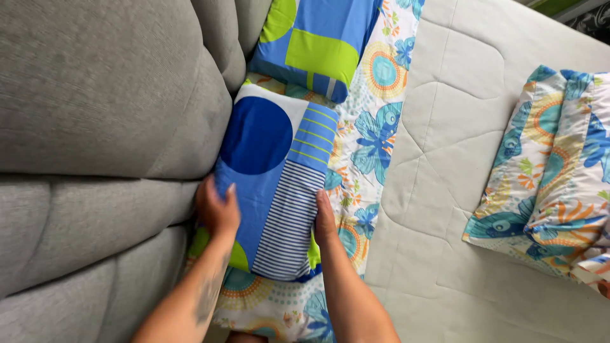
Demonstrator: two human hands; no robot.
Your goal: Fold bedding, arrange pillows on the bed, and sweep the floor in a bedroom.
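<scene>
We find both hands on the near pillow [276,184], which lies on the bed [445,159] at the edge against the grey headboard [108,114]. Our left hand [217,209] grips the headboard-side edge, fingers curled over it; our right hand [324,222] presses flat along the opposite edge, fingers close together. A second pillow [314,44] sits just beyond, touching the first. A folded floral cover [546,171] rests well apart, towards the bed's far edge. To seat it well, we judge even pressure from both sides is needed (the butterfly sheet [375,140] beneath could ruck).
</scene>
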